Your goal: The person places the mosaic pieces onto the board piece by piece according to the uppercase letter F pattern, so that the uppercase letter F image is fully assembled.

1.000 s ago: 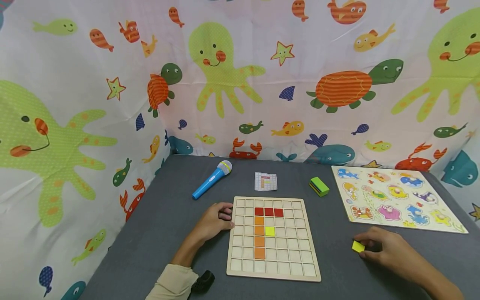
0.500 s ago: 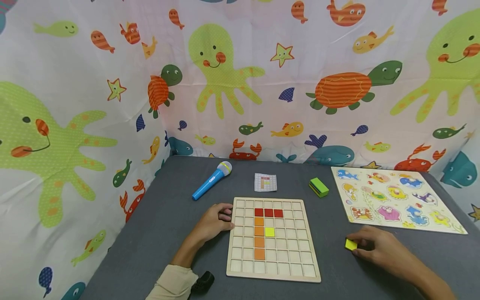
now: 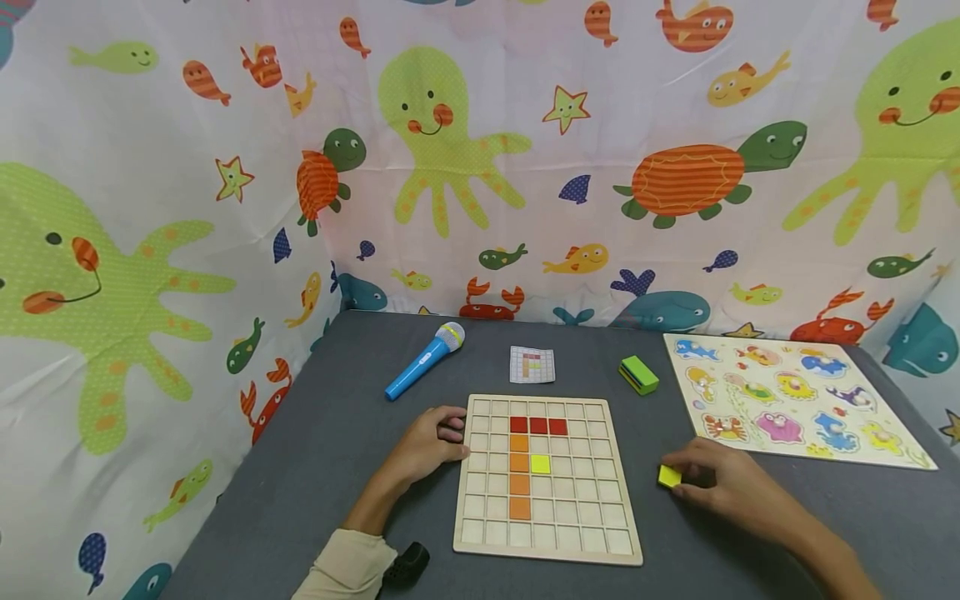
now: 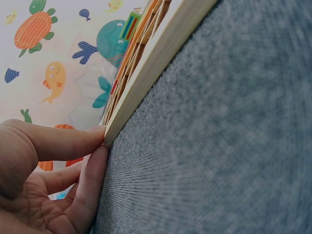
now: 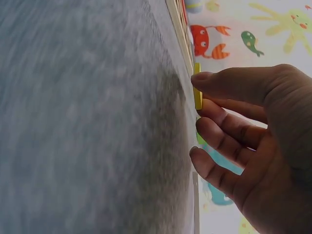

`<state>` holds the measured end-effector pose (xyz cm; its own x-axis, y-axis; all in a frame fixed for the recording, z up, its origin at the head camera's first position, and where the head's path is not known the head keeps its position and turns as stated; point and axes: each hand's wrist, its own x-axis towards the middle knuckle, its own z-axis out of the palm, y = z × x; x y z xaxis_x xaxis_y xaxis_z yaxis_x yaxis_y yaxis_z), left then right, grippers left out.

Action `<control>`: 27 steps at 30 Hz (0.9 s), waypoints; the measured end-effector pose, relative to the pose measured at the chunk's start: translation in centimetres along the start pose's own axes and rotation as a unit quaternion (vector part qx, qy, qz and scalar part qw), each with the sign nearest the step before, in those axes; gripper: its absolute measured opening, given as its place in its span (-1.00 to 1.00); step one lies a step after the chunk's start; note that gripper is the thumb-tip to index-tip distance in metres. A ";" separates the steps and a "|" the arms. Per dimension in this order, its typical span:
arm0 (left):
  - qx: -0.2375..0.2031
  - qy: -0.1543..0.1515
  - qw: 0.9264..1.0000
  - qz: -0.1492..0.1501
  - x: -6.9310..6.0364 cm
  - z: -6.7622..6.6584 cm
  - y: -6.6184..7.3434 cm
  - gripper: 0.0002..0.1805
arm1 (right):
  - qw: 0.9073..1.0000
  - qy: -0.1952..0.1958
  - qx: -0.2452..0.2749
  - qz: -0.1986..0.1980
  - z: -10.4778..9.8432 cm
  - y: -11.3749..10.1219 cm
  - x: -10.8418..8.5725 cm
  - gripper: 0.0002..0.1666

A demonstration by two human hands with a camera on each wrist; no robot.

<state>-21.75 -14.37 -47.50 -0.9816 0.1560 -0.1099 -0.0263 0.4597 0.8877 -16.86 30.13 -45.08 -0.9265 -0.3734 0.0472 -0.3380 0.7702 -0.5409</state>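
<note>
In the head view a wooden grid board (image 3: 577, 533) lies in front of me. Red tiles (image 3: 538, 426) form a row on it, orange tiles (image 3: 520, 484) a column below, and a yellow tile (image 3: 540, 464) sits beside the column. My left hand (image 3: 423, 446) is at the board's left edge; in the left wrist view the thumb and a finger meet at that edge and appear to pinch it. My right hand (image 3: 731, 483) holds another yellow tile (image 3: 669, 476) between thumb and fingertips, to the right of the board, over the table.
Behind the board are a blue toy microphone (image 3: 423, 362), a small printed grid card (image 3: 532, 365) and a green block with striped sides (image 3: 639, 375). A sea-animal puzzle board (image 3: 802, 400) lies at the right. A dark object (image 3: 407, 565) is beside the left sleeve. A sea-print curtain (image 3: 480, 158) stands behind the table.
My right hand has moved left with the yellow tile, closer to the grid board's right edge. My left hand and the tiles on the board have stayed in place.
</note>
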 end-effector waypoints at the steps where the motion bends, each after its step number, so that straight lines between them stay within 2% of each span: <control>1: 0.000 0.000 1.000 -0.002 0.0 0.0 0.0 -0.34 | 1.000 0.001 0.002 -0.003 0.1 -0.2 0.2 -0.67; 5: 0.000 0.000 1.000 -0.002 0.0 0.1 0.0 -0.34 | 1.000 0.002 0.015 -0.017 0.5 -1.0 0.8 -0.67; 16: -0.010 0.002 1.000 0.005 -0.2 0.0 0.1 -0.34 | 0.998 -0.032 0.031 -0.039 1.7 -2.8 2.6 -0.66; 23: -0.008 0.002 1.000 0.004 -0.1 0.0 0.0 -0.34 | 0.996 -0.034 0.043 -0.074 2.4 -3.9 3.5 -0.67; 27: -0.006 0.002 1.000 0.002 0.0 0.0 0.0 -0.35 | 0.995 -0.044 0.051 -0.076 2.7 -4.6 3.8 -0.67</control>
<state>-21.73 -14.37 -47.56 -0.9824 0.1540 -0.1054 -0.0257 0.4479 0.8937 -18.41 23.72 -44.67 -0.8464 -0.5286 0.0647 -0.4505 0.6459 -0.6163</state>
